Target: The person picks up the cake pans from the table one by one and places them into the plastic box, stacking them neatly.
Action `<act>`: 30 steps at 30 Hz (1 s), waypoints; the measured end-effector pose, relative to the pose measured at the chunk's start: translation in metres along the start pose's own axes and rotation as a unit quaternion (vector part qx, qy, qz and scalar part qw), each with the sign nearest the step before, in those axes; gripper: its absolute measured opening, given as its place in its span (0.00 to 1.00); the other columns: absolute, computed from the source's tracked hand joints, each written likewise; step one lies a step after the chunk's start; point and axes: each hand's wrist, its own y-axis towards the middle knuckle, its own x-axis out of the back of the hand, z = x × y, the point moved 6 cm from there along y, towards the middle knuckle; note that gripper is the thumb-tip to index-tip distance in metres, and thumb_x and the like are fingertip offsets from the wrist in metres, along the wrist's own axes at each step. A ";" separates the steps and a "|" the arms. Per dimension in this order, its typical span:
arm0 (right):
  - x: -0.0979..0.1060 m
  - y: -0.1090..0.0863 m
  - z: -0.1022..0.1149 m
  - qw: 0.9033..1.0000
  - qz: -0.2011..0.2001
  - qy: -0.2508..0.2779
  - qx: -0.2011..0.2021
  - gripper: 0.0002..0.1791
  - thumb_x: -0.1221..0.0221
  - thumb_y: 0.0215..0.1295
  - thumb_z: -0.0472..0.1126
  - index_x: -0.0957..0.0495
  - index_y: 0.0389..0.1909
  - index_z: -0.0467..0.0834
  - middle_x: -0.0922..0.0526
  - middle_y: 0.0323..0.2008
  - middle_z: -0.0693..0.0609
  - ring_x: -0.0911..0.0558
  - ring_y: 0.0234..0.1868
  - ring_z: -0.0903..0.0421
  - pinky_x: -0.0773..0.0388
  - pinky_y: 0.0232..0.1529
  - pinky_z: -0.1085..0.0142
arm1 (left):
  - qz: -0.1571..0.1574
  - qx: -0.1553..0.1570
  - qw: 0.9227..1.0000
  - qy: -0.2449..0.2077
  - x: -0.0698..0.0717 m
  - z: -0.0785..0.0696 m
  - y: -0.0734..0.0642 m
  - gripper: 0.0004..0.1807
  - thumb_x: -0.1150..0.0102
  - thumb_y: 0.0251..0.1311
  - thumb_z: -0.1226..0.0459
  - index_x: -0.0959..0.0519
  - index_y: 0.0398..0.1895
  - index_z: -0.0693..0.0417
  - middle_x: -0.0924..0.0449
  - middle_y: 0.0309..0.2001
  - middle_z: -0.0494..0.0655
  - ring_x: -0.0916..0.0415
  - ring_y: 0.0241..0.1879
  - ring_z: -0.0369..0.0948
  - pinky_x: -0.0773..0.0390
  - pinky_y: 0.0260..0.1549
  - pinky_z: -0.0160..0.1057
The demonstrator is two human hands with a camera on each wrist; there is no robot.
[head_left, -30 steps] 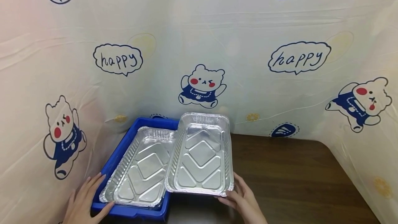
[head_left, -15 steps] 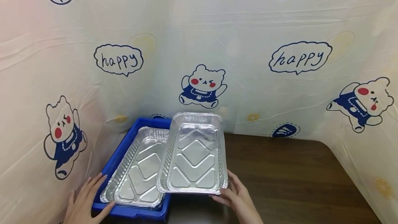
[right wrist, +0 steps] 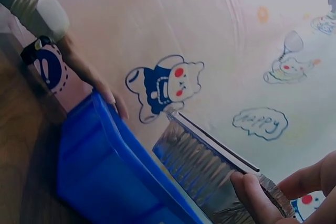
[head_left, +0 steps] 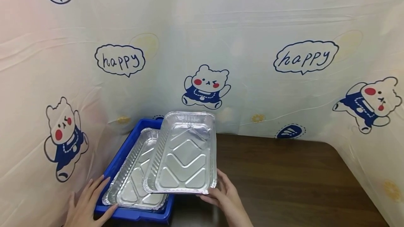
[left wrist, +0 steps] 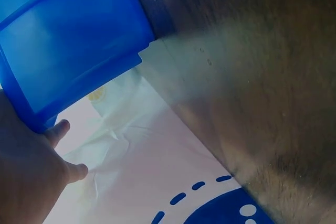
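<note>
Moving upper foil tray (head_left: 184,155) farther over bin (head_left: 139,215)

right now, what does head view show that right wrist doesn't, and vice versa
Only the head view shows the lower foil tray in the blue bin. Only the right wrist view shows the pale left sleeve. Both show the bin, the left hand, the right hand holding the upper foil tray, the printed cloth and the brown table.
</note>
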 end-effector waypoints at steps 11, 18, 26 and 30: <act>-0.035 0.008 -0.010 0.999 -0.019 0.035 0.009 0.40 0.48 0.59 0.24 0.53 0.72 0.33 0.45 0.68 0.31 0.21 0.50 0.42 0.19 0.46 0.55 | -0.018 -0.010 1.000 0.004 0.002 -0.001 -0.001 0.50 0.40 0.51 0.36 0.47 0.73 0.46 0.45 0.66 0.60 0.57 0.68 0.67 0.94 0.55 0.61; -0.050 0.012 -0.010 0.999 -0.015 0.037 0.021 0.39 0.48 0.59 0.25 0.52 0.71 0.33 0.43 0.68 0.33 0.22 0.52 0.42 0.19 0.46 0.55 | -0.025 -0.016 1.000 -0.003 0.002 -0.002 0.000 0.50 0.39 0.51 0.37 0.47 0.73 0.45 0.45 0.67 0.60 0.56 0.67 0.67 0.93 0.55 0.62; -0.061 0.016 -0.011 0.998 -0.025 0.044 0.034 0.38 0.49 0.59 0.24 0.50 0.71 0.33 0.44 0.68 0.32 0.21 0.50 0.41 0.19 0.45 0.55 | -0.023 -0.020 0.999 -0.010 0.002 -0.002 -0.001 0.50 0.39 0.52 0.38 0.47 0.74 0.44 0.45 0.68 0.59 0.59 0.69 0.66 0.93 0.55 0.62; -0.066 0.018 -0.017 0.998 -0.028 0.047 0.034 0.38 0.49 0.58 0.24 0.50 0.70 0.33 0.42 0.66 0.32 0.20 0.49 0.40 0.18 0.44 0.55 | -0.017 -0.017 1.000 -0.010 0.002 -0.001 -0.001 0.50 0.39 0.51 0.38 0.47 0.73 0.46 0.45 0.67 0.61 0.58 0.68 0.67 0.94 0.55 0.62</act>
